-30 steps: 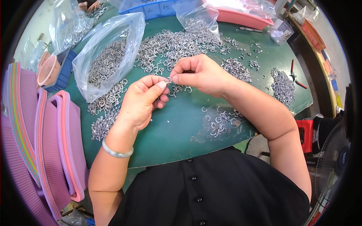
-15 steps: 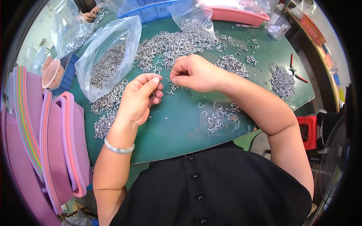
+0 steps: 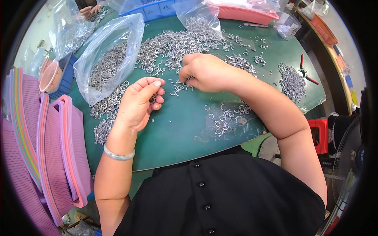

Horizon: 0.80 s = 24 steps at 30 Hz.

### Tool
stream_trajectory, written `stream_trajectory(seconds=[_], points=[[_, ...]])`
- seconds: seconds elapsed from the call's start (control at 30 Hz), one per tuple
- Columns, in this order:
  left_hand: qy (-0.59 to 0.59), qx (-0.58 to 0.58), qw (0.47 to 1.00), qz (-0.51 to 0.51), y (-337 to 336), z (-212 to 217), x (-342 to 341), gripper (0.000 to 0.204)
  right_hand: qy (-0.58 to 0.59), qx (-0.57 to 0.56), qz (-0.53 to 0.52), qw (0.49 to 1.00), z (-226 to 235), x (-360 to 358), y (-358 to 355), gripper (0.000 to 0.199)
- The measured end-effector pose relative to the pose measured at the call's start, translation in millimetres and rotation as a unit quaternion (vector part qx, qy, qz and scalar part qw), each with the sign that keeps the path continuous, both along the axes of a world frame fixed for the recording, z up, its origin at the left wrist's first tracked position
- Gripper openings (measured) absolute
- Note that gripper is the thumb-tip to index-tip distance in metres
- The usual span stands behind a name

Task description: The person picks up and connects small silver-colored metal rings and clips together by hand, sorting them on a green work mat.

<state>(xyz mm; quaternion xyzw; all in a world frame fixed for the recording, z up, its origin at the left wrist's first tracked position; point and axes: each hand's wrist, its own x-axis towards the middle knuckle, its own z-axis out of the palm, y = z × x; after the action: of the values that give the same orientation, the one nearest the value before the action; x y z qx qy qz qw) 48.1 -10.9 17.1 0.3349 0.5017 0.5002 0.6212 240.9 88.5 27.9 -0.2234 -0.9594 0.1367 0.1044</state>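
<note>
My left hand is raised over the green table, its thumb pressed against the index finger and the other fingers curled. Several small grey metal rings show inside its palm. To its right, my right hand reaches down with bent fingers, thumb and index tips a little apart. Those fingertips are just over a few loose C-shaped metal rings, and whether they touch one is hard to tell. Beyond both hands spreads a large heap of the same open rings.
A clear plastic bag of rings lies open at left, near purple baskets. Further piles and scattered rings lie to the right, with red-handled pliers. Blue and pink trays stand behind. Another person's hand is far left.
My right hand has moved slightly right and its fingertips have parted over the loose rings. My left hand stays closed in much the same pose. The whole view has shifted a little.
</note>
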Motion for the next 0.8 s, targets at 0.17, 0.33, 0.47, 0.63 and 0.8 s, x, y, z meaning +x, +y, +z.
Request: stream_trajectory(seconds=[0.17, 0.33, 0.47, 0.63, 0.8], points=[[0.005, -0.001, 1.0, -0.013, -1, -2, 1, 0.012, 0.023, 0.017, 0.024, 0.999, -5, -1, 1, 0.01], [0.018, 0.004, 0.999, -0.031, -1, -2, 2, 0.013, 0.056, -0.001, 0.026, 0.998, -8, -3, 5, 0.01], [0.017, 0.006, 0.999, -0.035, -2, -2, 4, 0.013, 0.076, -0.111, 0.02, 0.991, 1, -4, 4, 0.012], [0.043, -0.018, 0.997, -0.061, -4, 0, 11, 0.013, 0.074, -0.253, -0.007, 0.965, 7, -10, -3, 0.015], [0.043, -0.035, 0.997, -0.055, -4, 1, 12, 0.012, 0.084, -0.269, -0.022, 0.959, 8, -12, -9, 0.017]])
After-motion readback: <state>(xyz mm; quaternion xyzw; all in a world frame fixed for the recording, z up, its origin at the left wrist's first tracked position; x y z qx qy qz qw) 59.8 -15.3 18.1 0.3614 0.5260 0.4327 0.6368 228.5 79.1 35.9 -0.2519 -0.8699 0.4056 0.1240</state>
